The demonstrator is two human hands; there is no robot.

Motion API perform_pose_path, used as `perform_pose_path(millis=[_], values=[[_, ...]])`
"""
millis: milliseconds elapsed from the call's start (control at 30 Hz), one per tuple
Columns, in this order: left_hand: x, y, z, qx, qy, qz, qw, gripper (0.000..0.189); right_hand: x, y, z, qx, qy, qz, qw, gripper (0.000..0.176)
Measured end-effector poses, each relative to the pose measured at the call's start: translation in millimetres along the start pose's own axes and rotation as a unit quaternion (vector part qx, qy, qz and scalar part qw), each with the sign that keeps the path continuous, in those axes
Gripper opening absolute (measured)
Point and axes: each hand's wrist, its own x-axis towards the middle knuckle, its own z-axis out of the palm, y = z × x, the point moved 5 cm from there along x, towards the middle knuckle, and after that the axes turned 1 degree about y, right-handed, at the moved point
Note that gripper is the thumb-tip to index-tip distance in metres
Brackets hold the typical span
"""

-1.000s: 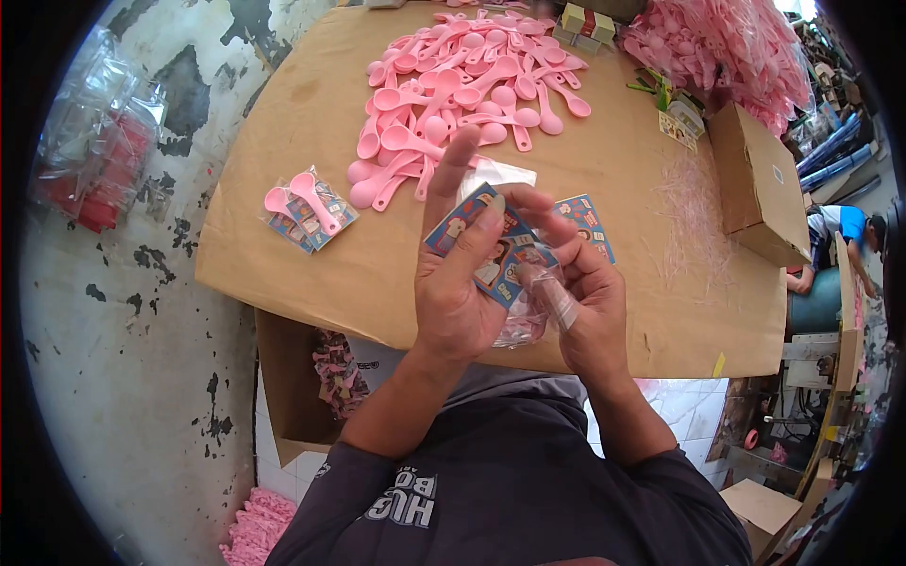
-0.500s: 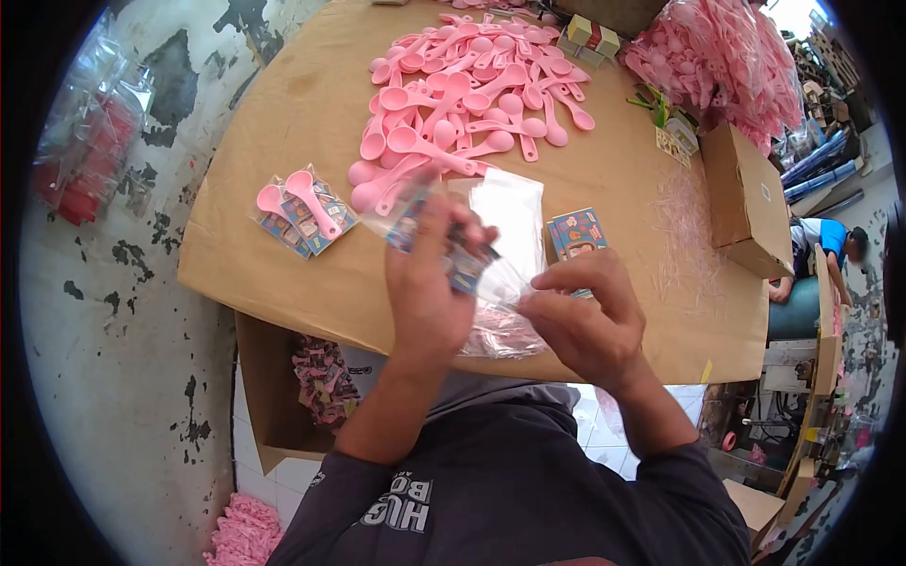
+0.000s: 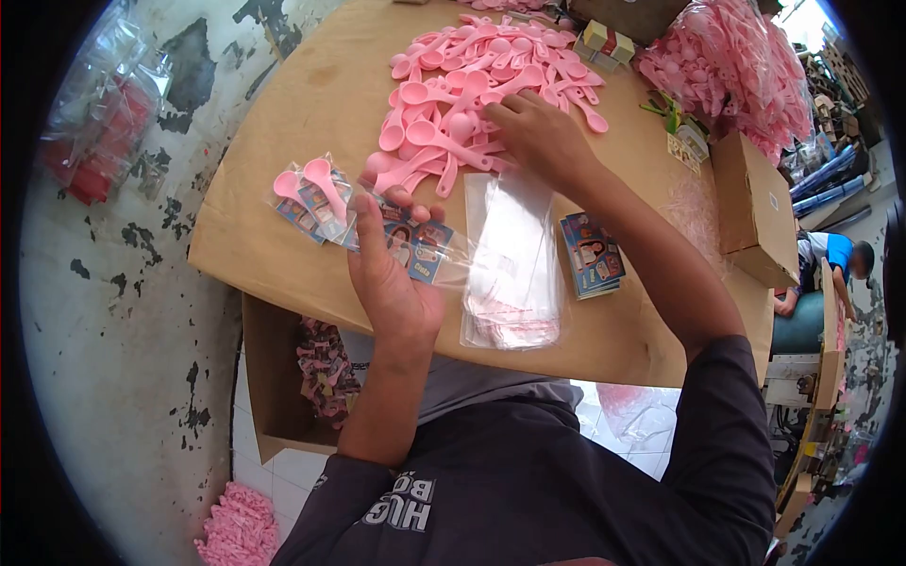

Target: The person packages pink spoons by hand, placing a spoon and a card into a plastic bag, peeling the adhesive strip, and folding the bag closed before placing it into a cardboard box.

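Brown-topped table (image 3: 283,113) beside a peeling pale wall (image 3: 113,330). Left hand (image 3: 401,288) clamped on a blue printed card (image 3: 415,250) in a clear plastic bag (image 3: 457,271); right hand (image 3: 538,140), well apart, at a heap of pink plastic spoons (image 3: 462,80), cannot tell whether gripping. Flat transparent plastic sleeves (image 3: 514,245) nearby.

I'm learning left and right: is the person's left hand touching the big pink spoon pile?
No, the left hand holds a printed card, while the right hand is at the pink spoon pile.
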Motion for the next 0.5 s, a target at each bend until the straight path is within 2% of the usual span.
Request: perform_pose_path(millis=[100,167,200,267,333,400,433,500], values=[[2,4,-3,0.000,0.011,0.025,1.000,0.039,-1,0,-10,-0.013,-0.002,-0.040,0.999,0.037],[6,4,-4,-0.007,0.019,0.030,0.999,0.039,-11,-3,-40,0.006,0.082,-0.064,0.995,0.042],[7,6,-5,-0.008,0.019,0.041,0.999,0.041,-19,-6,-60,0.013,0.113,-0.044,0.993,0.040],[11,7,-5,-0.009,0.022,0.050,0.998,0.043,-37,-13,-98,0.190,0.150,0.060,0.968,0.033],[15,9,-2,-0.025,0.018,0.073,0.997,0.045,-73,-17,-115,0.335,0.186,0.234,0.894,0.022],[18,10,-1,-0.027,0.011,0.078,0.997,0.045,-108,-25,-124,0.469,0.213,0.302,0.802,0.016],[18,11,1,-0.029,0.002,0.085,0.996,0.046,-122,-32,-128,0.468,0.214,0.304,0.802,0.016],[19,11,3,-0.030,-0.001,0.084,0.996,0.046,-153,-42,-120,0.522,0.198,0.375,0.739,0.015]])
